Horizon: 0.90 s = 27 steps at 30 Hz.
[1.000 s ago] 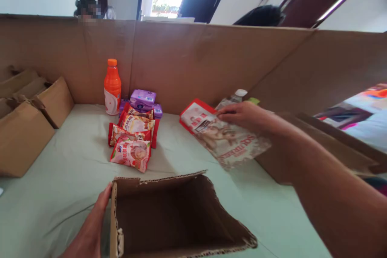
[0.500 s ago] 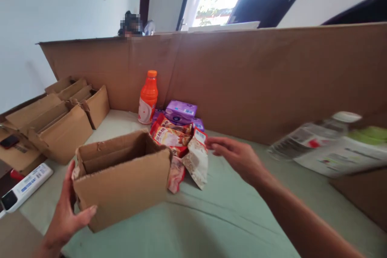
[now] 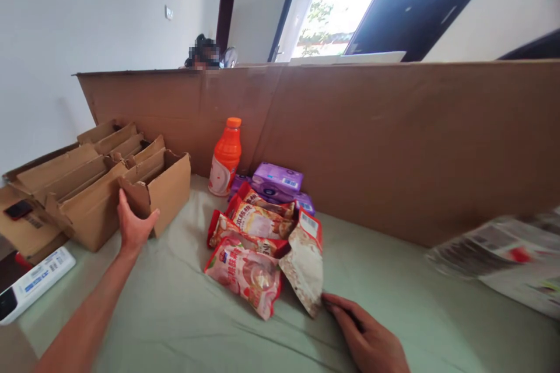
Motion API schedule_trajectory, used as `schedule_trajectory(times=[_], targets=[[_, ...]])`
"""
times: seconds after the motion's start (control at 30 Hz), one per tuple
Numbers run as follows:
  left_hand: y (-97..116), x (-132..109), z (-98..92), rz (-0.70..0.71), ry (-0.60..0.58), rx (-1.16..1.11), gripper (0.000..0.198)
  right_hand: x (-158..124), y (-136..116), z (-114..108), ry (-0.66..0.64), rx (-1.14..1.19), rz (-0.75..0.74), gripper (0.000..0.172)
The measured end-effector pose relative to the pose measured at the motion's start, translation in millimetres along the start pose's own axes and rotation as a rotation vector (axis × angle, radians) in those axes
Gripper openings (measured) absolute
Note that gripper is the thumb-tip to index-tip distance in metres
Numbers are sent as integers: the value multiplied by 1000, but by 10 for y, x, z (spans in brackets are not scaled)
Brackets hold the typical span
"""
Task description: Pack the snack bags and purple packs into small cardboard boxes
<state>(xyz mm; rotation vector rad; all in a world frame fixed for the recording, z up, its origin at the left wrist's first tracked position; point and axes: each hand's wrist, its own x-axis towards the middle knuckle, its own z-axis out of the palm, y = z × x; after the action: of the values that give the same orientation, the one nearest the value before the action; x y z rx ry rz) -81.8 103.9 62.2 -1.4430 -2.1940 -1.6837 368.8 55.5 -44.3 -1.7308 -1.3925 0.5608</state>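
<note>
My left hand (image 3: 136, 224) holds the near end of an open cardboard box (image 3: 170, 195), thumb on one side and fingers on the other, beside the other boxes at the left. The fingertips of my right hand (image 3: 365, 332) touch or nearly touch the lower corner of a white-backed snack packet (image 3: 305, 262). Left of that packet lie several red snack packets (image 3: 249, 274), the nearest one pink and red. Purple tissue packs (image 3: 277, 178) are stacked behind them, and an orange bottle (image 3: 226, 157) stands upright at their left.
Several open cardboard boxes (image 3: 94, 204) stand at the left, near a white device (image 3: 37, 285). A tall cardboard wall (image 3: 371, 145) runs across the back, with a person's head (image 3: 203, 52) beyond it. Blurred plastic packaging (image 3: 503, 253) lies at the right.
My left hand and its box have moved left, away from the packets and up to the other boxes. My right hand has moved down to the packet's lower corner. The view has shifted.
</note>
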Motion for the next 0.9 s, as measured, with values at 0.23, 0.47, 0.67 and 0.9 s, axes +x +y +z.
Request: schedule_trajectory(times=[0.23,0.47,0.67,0.9], targets=[[-77,484,859,-69,64,66,111,37,288,34,4,-42,-54,43],[10,223,813,-48,-23,33,105,27,-102,-22,10,-67,-216,38],[-135,-700,500,58,-486,-12,106,37,-438,13,95,-200,-279,25],[155,-1266,873,180,-701,-2,115,208,-348,-1334,350,-467,-274,26]])
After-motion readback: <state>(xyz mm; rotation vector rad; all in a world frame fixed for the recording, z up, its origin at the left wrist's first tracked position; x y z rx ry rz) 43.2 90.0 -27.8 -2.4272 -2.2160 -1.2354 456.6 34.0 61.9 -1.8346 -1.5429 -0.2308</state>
